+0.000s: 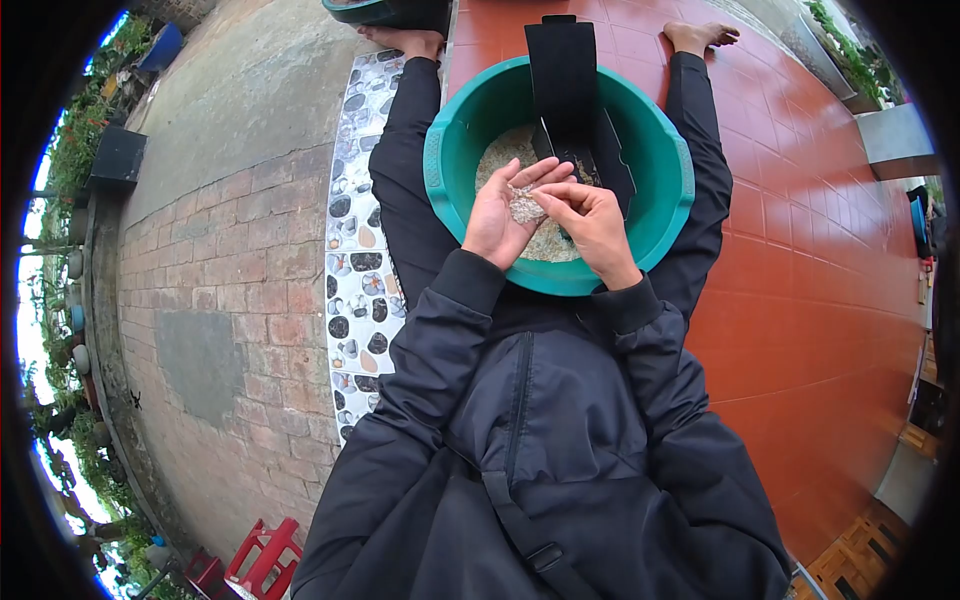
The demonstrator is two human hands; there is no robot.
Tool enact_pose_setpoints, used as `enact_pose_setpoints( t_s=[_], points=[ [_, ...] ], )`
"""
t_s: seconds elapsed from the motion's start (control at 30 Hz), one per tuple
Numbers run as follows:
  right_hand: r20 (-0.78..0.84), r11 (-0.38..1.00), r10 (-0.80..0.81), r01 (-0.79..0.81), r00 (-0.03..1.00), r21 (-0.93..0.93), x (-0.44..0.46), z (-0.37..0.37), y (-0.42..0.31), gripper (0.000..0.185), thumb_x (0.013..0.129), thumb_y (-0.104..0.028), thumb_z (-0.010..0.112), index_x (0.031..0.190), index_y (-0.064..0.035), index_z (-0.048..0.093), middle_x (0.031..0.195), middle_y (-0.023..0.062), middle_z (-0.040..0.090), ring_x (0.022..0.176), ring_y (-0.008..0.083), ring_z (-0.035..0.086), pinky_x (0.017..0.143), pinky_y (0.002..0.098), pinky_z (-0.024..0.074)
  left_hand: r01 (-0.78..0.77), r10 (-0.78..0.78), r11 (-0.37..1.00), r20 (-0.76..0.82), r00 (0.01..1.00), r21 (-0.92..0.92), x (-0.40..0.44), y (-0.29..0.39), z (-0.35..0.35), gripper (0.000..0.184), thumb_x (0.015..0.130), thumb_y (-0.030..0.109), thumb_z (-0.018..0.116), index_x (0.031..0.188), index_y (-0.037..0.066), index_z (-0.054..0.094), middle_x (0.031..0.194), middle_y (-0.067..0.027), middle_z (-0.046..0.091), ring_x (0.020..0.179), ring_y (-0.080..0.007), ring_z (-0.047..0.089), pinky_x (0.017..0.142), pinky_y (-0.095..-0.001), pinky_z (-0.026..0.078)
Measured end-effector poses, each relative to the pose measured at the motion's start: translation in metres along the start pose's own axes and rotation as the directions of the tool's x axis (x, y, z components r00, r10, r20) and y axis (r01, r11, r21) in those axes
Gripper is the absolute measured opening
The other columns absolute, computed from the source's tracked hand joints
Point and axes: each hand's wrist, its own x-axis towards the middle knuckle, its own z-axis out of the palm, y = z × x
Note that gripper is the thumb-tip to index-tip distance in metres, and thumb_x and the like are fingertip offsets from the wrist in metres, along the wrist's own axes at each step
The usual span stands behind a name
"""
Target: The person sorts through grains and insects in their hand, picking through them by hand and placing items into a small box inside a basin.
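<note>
A green basin (660,235) stands between my legs, with pale grains (550,243) in its bottom. Palm up over the basin, my left hand (500,215) is cupped around a small heap of pale grains (524,207). The fingers of my right hand (590,225) are pinched together above that palm, touching the grains; what lies between the fingertips is too small to make out. Behind the hands a black open box (563,80) leans in the basin, its flap rising past the far rim.
Red tiles (790,300) lie to the right, and a pebble-patterned strip (355,270) and brick paving (230,270) to the left. Part of another dark green tub (385,12) shows at the top. A red plastic stool (265,560) stands at the lower left.
</note>
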Motion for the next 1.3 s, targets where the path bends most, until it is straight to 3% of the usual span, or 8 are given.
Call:
enact_pose_setpoints(
  t_s=[0.13, 0.23, 0.3, 0.4, 0.63, 0.93, 1.1, 1.3],
  points=[
    [-0.027, 0.999, -0.036, 0.035, 0.999, -0.033, -0.002, 0.002, -0.002, 0.015, 0.091, -0.005, 0.067, 0.102, 0.0048, 0.072, 0.088, 0.0004, 0.069, 0.078, 0.0040, 0.059, 0.070, 0.0179, 0.0467, 0.006, -0.005, 0.999, 0.016, 1.000, -0.052, -0.001, 0.000, 0.002, 0.055, 0.104, 0.035, 0.033, 0.137, -0.008, 0.044, 0.139, -0.0232, 0.050, 0.131, -0.0351, 0.048, 0.112, -0.0444, 0.037],
    [-0.075, 0.968, -0.025, 0.005, 0.997, -0.251, -0.005, -0.003, -0.002, 0.014, 0.090, -0.005, 0.067, 0.100, 0.0042, 0.072, 0.083, -0.0011, 0.068, 0.069, 0.0024, 0.052, 0.060, 0.0185, 0.0420, 0.021, -0.016, 0.991, 0.042, 0.999, -0.133, 0.001, 0.001, 0.000, 0.054, 0.104, 0.033, 0.034, 0.137, -0.008, 0.044, 0.140, -0.0236, 0.049, 0.132, -0.0355, 0.047, 0.113, -0.0450, 0.037],
    [-0.079, 0.876, -0.153, 0.099, 0.985, -0.472, -0.008, -0.006, 0.002, 0.016, 0.086, -0.007, 0.071, 0.098, 0.0036, 0.071, 0.070, 0.0019, 0.062, 0.057, 0.0039, 0.044, 0.050, 0.0238, 0.0359, -0.004, 0.009, 0.988, 0.031, 0.999, -0.156, 0.001, 0.001, -0.002, 0.053, 0.104, 0.033, 0.035, 0.137, -0.008, 0.044, 0.141, -0.0238, 0.049, 0.133, -0.0358, 0.046, 0.113, -0.0453, 0.037],
    [-0.032, 0.812, -0.259, 0.199, 0.965, -0.549, -0.013, -0.003, -0.005, 0.017, 0.083, -0.005, 0.071, 0.098, 0.0018, 0.071, 0.070, 0.0059, 0.061, 0.055, 0.0067, 0.044, 0.050, 0.0251, 0.0364, -0.021, 0.026, 0.981, 0.021, 0.999, -0.194, 0.001, 0.001, 0.000, 0.053, 0.104, 0.032, 0.035, 0.137, -0.008, 0.044, 0.141, -0.0241, 0.048, 0.134, -0.0362, 0.044, 0.114, -0.0456, 0.036],
    [0.038, 0.806, -0.248, 0.229, 0.968, -0.545, -0.014, -0.001, -0.010, 0.016, 0.082, -0.004, 0.070, 0.097, 0.0008, 0.071, 0.074, 0.0075, 0.063, 0.055, 0.0093, 0.047, 0.051, 0.0257, 0.0390, 0.048, -0.018, 0.944, 0.094, 0.995, -0.326, 0.002, 0.002, -0.005, 0.053, 0.104, 0.032, 0.034, 0.138, -0.008, 0.043, 0.143, -0.0237, 0.046, 0.136, -0.0368, 0.042, 0.115, -0.0460, 0.035],
    [0.067, 0.812, -0.229, 0.229, 0.971, -0.536, -0.015, -0.003, -0.014, 0.018, 0.081, -0.003, 0.069, 0.099, -0.0025, 0.071, 0.075, 0.0065, 0.060, 0.056, 0.0105, 0.049, 0.053, 0.0251, 0.0412, 0.054, -0.028, 0.948, 0.086, 0.996, -0.315, 0.002, 0.002, -0.004, 0.053, 0.104, 0.033, 0.035, 0.138, -0.008, 0.042, 0.143, -0.0237, 0.046, 0.136, -0.0361, 0.042, 0.115, -0.0459, 0.034],
    [0.133, 0.668, -0.305, 0.311, 0.943, -0.676, -0.016, -0.001, -0.013, 0.015, 0.080, -0.004, 0.070, 0.095, -0.0037, 0.070, 0.078, 0.0074, 0.063, 0.057, 0.0167, 0.056, 0.054, 0.0282, 0.0459, 0.046, -0.025, 0.956, 0.077, 0.997, -0.291, 0.002, 0.002, -0.003, 0.054, 0.104, 0.033, 0.035, 0.138, -0.007, 0.043, 0.144, -0.0234, 0.045, 0.137, -0.0362, 0.042, 0.115, -0.0459, 0.034],
    [0.126, 0.673, -0.327, 0.324, 0.937, -0.665, -0.014, -0.002, -0.010, 0.014, 0.081, -0.004, 0.069, 0.095, -0.0039, 0.070, 0.085, 0.0095, 0.067, 0.063, 0.0213, 0.063, 0.059, 0.0302, 0.0500, 0.046, -0.023, 0.959, 0.082, 0.996, -0.280, 0.002, 0.002, -0.004, 0.054, 0.104, 0.034, 0.034, 0.138, -0.007, 0.043, 0.144, -0.0233, 0.045, 0.137, -0.0359, 0.041, 0.115, -0.0451, 0.034]
  ],
)
